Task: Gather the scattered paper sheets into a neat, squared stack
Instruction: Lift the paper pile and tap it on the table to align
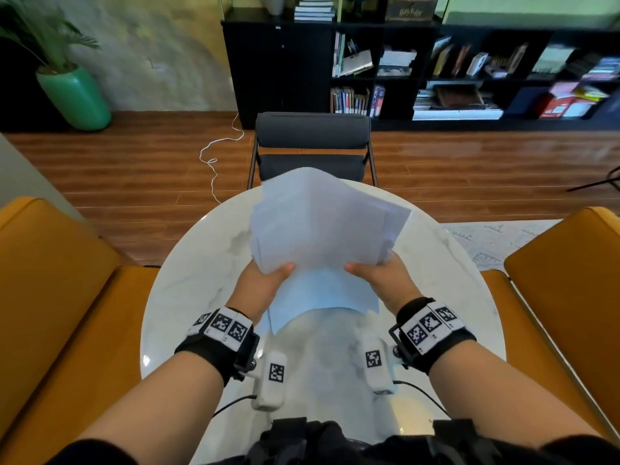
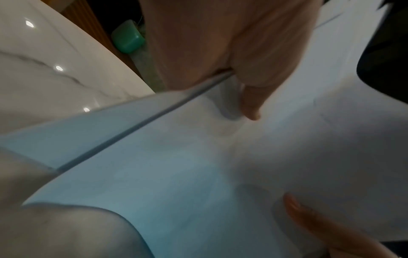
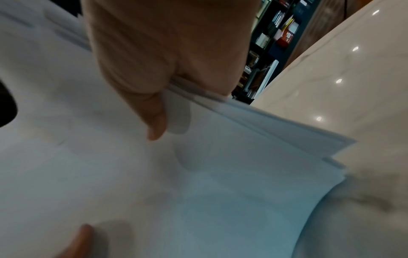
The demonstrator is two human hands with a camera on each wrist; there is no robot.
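A loose bundle of white paper sheets [image 1: 322,223] is held up over the round white marble table [image 1: 188,283], its edges fanned and uneven, the near edge sagging toward me. My left hand [image 1: 268,280] pinches the bundle's left side, thumb on top. My right hand [image 1: 379,276] pinches the right side the same way. In the left wrist view the thumb [image 2: 253,97] presses on the sheets [image 2: 198,165], with the other hand's thumb tip [image 2: 295,206] at lower right. In the right wrist view the thumb [image 3: 152,120] lies on the sheets [image 3: 220,174], whose staggered edges show at the right.
A dark grey chair [image 1: 313,146] stands at the table's far side. Orange seats [image 1: 50,297] flank the table left and right. A black bookshelf [image 1: 436,68] lines the far wall, a green plant pot [image 1: 75,95] stands far left, and a white cable [image 1: 214,156] lies on the wooden floor.
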